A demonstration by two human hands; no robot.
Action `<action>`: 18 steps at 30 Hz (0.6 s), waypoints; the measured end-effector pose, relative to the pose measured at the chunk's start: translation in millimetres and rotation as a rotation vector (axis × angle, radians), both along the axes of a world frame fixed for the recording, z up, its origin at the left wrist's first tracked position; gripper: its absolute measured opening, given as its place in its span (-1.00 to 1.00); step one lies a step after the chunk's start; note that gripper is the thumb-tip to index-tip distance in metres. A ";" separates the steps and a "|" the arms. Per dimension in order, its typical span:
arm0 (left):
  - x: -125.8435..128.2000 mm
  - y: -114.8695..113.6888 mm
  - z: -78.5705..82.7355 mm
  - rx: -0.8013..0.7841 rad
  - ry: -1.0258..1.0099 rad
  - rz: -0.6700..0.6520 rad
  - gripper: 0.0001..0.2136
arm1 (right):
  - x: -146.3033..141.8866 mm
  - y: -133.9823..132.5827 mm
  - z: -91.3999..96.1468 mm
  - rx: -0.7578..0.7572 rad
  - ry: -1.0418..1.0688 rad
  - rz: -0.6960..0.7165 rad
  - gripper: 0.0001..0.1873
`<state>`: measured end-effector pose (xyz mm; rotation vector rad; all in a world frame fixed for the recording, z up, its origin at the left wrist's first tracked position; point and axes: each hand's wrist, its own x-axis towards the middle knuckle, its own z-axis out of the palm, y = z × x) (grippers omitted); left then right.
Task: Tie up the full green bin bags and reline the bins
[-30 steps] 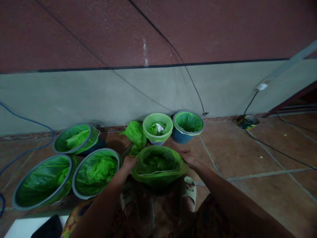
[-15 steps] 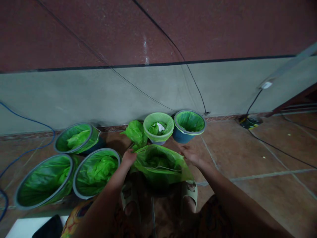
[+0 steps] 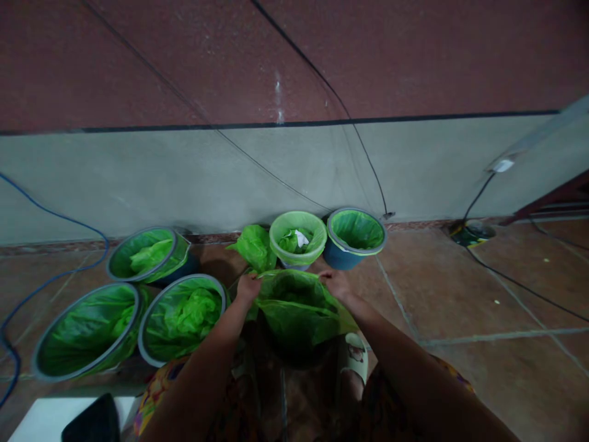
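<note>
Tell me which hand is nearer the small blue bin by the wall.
Right. The right hand grips the green bag just below the blue bin; the left hand holds the bag's far side, farther off.

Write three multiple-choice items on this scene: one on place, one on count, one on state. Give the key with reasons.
1. Where is the bin being lined?
A. between the person's feet
B. against the wall
C. on the white box

2. How many other lined bins stand on the floor?
A. two
B. five
C. eight

3. How do the hands meet the green bag?
A. both grip its rim
B. only one touches it
C. neither touches it

Key: 1 A, sandals flank it; 2 B, three at left, two by the wall; 3 A, left hand and right hand pinch the far rim.
</note>
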<state>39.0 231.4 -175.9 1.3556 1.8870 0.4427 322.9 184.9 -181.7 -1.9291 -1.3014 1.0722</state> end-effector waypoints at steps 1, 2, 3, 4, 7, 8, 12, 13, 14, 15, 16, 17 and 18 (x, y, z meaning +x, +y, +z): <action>-0.6 2.3 1.6 0.035 0.019 0.005 -0.83 | 0.5 0.5 1.8 0.024 0.014 -0.013 -0.80; -1.7 4.0 3.5 0.080 0.040 0.011 -0.80 | 1.4 0.6 3.9 0.052 0.028 -0.033 -0.80; -3.0 4.9 5.6 0.127 0.060 0.017 -0.77 | 3.0 0.2 6.0 0.077 0.039 -0.061 -0.80; -4.8 5.1 7.7 0.164 0.079 0.023 -0.75 | 5.1 -0.5 8.0 0.092 0.048 -0.094 -0.80; -11.0 2.3 13.8 0.159 0.126 0.021 -0.71 | 15.2 -4.7 13.3 0.073 0.045 -0.162 -0.81; -12.8 0.8 15.6 0.138 0.147 0.005 -0.71 | 19.4 -6.4 14.5 0.062 0.034 -0.166 -0.81; -14.6 -3.5 22.2 0.080 0.208 -0.137 -0.66 | 34.6 -13.6 17.4 0.001 -0.025 -0.124 -0.79; -13.2 -3.8 23.9 0.068 0.212 -0.177 -0.64 | 37.4 -15.9 17.9 -0.016 -0.031 -0.099 -0.79; -11.3 -3.7 25.8 0.063 0.213 -0.209 -0.62 | 39.5 -18.6 18.6 -0.030 -0.034 -0.070 -0.78; -8.8 -3.4 27.8 0.062 0.208 -0.232 -0.60 | 40.9 -21.7 19.7 -0.040 -0.035 -0.046 -0.77; -6.0 -2.9 30.1 0.065 0.199 -0.246 -0.58 | 41.7 -25.3 21.1 -0.048 -0.034 -0.027 -0.77; -3.0 -2.2 32.5 0.069 0.187 -0.253 -0.54 | 41.8 -29.1 23.2 -0.056 -0.031 -0.013 -0.77; 0.1 -1.5 34.9 0.070 0.177 -0.253 -0.50 | 41.3 -32.9 25.8 -0.066 -0.025 -0.001 -0.77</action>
